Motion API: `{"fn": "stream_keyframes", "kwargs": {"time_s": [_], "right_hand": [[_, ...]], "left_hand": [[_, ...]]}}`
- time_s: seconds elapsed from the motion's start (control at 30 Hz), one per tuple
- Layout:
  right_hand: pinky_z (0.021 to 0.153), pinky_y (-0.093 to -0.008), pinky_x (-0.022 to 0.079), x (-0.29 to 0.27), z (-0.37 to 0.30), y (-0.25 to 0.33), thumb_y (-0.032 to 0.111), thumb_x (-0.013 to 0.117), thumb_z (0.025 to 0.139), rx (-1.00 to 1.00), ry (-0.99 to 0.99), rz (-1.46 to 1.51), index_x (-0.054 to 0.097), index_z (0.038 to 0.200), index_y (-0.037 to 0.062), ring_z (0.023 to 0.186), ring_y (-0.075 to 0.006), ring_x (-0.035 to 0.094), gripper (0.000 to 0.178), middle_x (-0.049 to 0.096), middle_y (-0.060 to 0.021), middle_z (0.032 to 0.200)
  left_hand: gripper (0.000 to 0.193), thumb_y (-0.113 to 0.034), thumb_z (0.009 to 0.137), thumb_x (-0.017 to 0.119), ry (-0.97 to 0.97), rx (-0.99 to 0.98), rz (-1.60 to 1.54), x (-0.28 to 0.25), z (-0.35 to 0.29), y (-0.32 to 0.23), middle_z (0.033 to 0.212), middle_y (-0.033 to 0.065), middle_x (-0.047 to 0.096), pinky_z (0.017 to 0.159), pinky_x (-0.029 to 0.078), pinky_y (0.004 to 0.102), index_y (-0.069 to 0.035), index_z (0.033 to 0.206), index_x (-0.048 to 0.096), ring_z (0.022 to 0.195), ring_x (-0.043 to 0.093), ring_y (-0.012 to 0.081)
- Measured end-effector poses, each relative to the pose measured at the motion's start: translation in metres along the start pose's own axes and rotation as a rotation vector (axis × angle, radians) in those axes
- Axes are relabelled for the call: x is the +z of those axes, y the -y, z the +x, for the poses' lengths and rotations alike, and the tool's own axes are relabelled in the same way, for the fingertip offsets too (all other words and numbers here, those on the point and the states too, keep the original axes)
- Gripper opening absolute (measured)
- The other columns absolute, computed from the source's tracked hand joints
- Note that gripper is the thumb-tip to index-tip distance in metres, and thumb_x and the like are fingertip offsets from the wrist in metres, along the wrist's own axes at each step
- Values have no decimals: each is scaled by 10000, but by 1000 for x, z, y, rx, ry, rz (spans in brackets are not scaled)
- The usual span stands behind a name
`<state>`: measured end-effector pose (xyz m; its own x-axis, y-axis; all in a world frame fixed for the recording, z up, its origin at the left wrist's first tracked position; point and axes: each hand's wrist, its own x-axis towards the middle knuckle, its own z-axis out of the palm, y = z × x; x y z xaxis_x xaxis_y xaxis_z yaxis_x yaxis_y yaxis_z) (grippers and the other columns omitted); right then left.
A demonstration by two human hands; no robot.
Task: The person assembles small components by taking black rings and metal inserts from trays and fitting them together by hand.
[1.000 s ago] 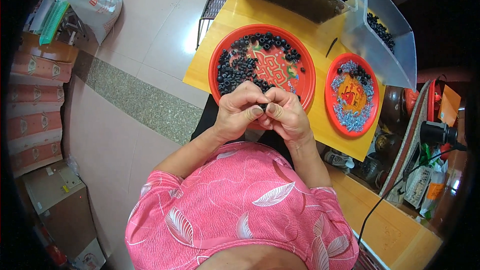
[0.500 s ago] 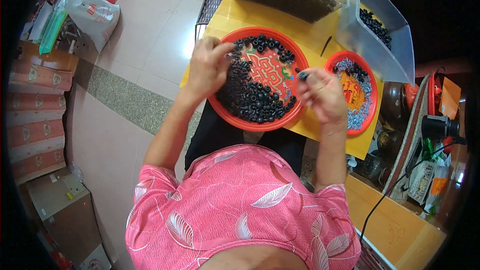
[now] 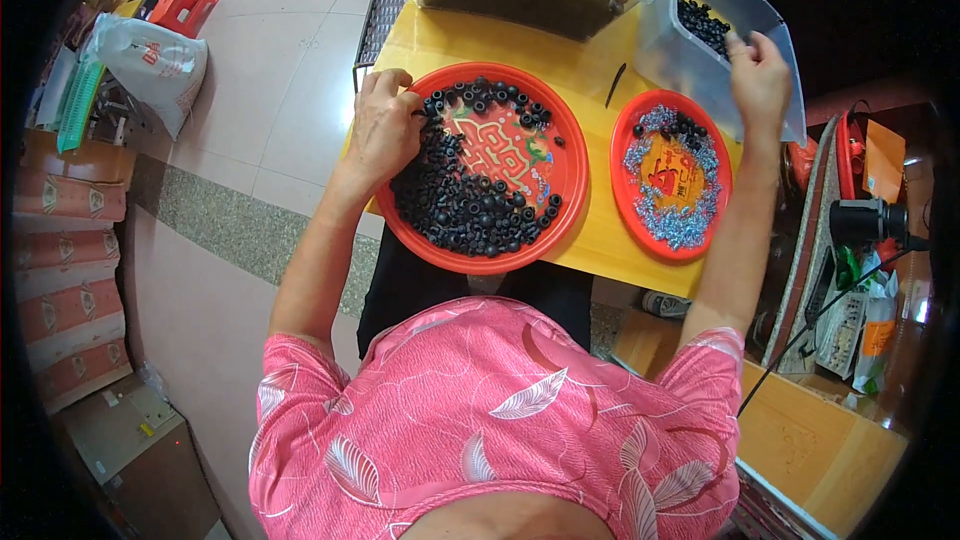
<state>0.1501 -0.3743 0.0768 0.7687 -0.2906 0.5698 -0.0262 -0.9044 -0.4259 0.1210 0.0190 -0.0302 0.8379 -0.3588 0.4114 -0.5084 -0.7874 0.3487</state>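
Note:
My left hand [image 3: 385, 128] is at the left rim of a large round red tray [image 3: 573, 205], its fingers curled in by the black pieces. Whatever it pinches is hidden by the fingers. Small black ring-shaped and knob-like pieces [image 3: 480, 225] lie heaped along the tray's left and lower side, with more along its far edge. To the far right, my right hand [image 3: 757, 80] hangs over a clear plastic bin [image 3: 665, 55], thumb apart from the fingers and no piece visible in it. Loose black pieces [image 3: 703, 25] lie in that bin.
A smaller red tray [image 3: 622, 195] holds shiny silvery-blue bits and some black pieces. Behind the large tray stands a clear box [image 3: 520, 0] full of black pieces. A thin black stick [image 3: 615, 85] lies on the yellow tabletop [image 3: 595, 155]. A white sack [image 3: 150, 70] stands on the floor at left.
My right hand has moved from the large tray's right edge, where it held a black piece, up and right to the clear bin. The left hand stays at the tray. The view has shifted slightly.

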Motion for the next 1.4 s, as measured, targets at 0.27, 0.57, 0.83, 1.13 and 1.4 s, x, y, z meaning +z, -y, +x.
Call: {"fn": "stream_keyframes", "kwargs": {"time_s": [0.27, 0.57, 0.83, 1.13, 1.4], "right_hand": [[726, -372, 445, 22, -142, 91, 91, 637, 687, -562, 664, 105, 608, 825, 11, 794, -288, 552, 162, 597, -137, 795], [688, -396, 438, 39, -172, 102, 70, 613, 689, -604, 761, -47, 555, 764, 20, 746, -306, 532, 107, 554, -150, 765], [681, -389, 448, 25, -161, 129, -42, 528, 680, -373, 527, 569, 562, 831, -15, 768, -319, 540, 157, 533, -165, 793], [632, -318, 467, 29, -167, 133, -34, 567, 711, -377, 485, 603, 545, 912, -20, 722, -252, 576, 203, 562, -134, 807], [582, -219, 443, 30, -177, 125, 139, 560, 844, 387, 847, 1042, 569, 915, -25, 640, -76, 527, 179, 577, -21, 737]], "left_hand": [[182, 21, 610, 652, -102, -45, -282, -16, -10, -9, 969, 141, 526, 834, 391, 357, 4, 779, 587, 961, 475, 295], [111, 16, 808, 535, 66, -440, -1222, -31, -40, -44, 812, 58, 591, 648, 463, 201, -3, 914, 562, 693, 575, 114], [92, -59, 835, 531, 305, -749, -1758, -8, -31, -71, 778, 39, 573, 531, 415, 183, 8, 883, 572, 646, 543, 78], [130, -109, 830, 572, 337, -622, -1696, 2, -20, -85, 725, 10, 557, 536, 386, 172, 7, 883, 596, 602, 478, 54], [135, -65, 800, 594, 258, -570, -1781, 9, -21, -84, 739, 24, 555, 546, 396, 189, 36, 889, 609, 625, 503, 70]]}}
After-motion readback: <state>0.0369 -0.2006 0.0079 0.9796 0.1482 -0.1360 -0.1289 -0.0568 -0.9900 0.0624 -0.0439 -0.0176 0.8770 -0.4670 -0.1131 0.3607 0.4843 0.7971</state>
